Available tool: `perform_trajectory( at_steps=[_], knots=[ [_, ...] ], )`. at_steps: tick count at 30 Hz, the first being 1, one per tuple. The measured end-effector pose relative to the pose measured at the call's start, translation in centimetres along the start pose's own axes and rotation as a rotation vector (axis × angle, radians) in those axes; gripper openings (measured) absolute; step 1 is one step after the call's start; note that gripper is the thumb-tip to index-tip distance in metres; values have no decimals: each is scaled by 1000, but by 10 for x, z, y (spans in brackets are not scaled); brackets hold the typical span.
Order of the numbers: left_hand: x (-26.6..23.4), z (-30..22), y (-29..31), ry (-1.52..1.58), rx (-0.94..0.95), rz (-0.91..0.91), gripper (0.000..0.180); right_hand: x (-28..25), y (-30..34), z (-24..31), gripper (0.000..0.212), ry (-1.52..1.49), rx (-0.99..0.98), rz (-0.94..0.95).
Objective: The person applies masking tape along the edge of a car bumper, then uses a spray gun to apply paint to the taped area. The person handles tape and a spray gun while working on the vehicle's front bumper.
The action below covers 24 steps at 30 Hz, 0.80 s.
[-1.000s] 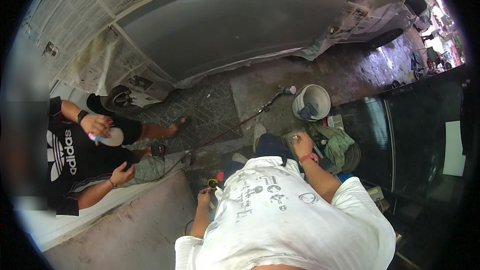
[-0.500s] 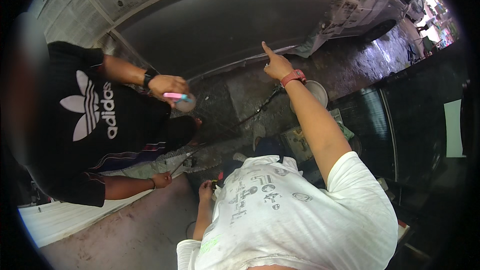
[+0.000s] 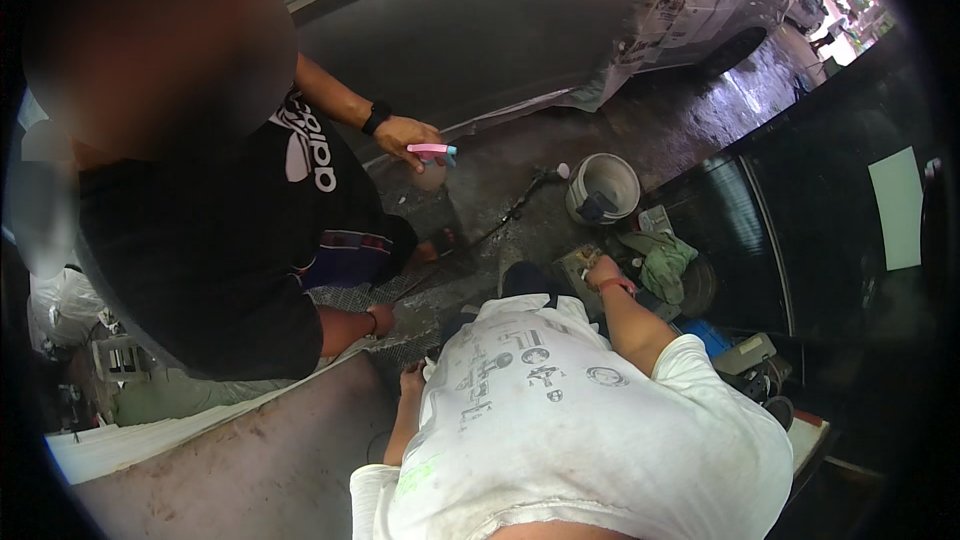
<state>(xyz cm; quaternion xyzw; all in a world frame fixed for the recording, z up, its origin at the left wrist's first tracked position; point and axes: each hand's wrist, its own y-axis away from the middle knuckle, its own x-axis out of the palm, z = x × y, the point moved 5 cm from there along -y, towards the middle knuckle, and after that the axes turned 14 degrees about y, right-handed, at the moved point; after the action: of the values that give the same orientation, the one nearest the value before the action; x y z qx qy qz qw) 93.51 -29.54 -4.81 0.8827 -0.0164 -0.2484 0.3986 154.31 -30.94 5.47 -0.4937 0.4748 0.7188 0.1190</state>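
My right hand [image 3: 602, 271], a red watch on its wrist, is lowered over a small board or tray [image 3: 577, 265] with small items on it. Its fingers look curled, but what they hold, if anything, is too small to make out. A green cloth [image 3: 664, 265] lies just beyond that hand. My left hand [image 3: 411, 378] hangs low beside my white shirt, fingers curled in; their contents are hidden. To the left a co-worker in a black shirt [image 3: 200, 270] leans in, one hand [image 3: 408, 137] gripping a spray bottle [image 3: 430, 176] with a pink and blue trigger head.
A whitish bucket [image 3: 612, 178] with a dark item in it stands on the wet floor [image 3: 690, 145]. Ahead is a dark grey vehicle panel [image 3: 470, 50] edged with newspaper masking [image 3: 660, 15]. A dark glossy panel [image 3: 830, 210] bounds the right; a pale panel [image 3: 250, 450] lies lower left.
My right hand has dropped from pointing at the grey panel to the small board. The co-worker has leaned forward and right, carrying the spray bottle along. My left hand stays nearly in place.
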Motion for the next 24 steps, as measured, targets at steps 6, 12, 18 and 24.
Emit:
perform_trajectory(
  at_steps=[6,12,18,24],
  knots=[
    [24,-36,-11,106,42,140,46,52,-10,-90,34,-326,195,74],
    [8,-49,-6,11,-10,70,42,31,11,-62,37,-193,148,-55],
    [21,-46,-3,28,57,140,39,28,2,-59,47,-148,151,-85],
    [12,8,-33,128,161,152,31,31,-3,-32,49,-171,-2,-76]
  ],
)
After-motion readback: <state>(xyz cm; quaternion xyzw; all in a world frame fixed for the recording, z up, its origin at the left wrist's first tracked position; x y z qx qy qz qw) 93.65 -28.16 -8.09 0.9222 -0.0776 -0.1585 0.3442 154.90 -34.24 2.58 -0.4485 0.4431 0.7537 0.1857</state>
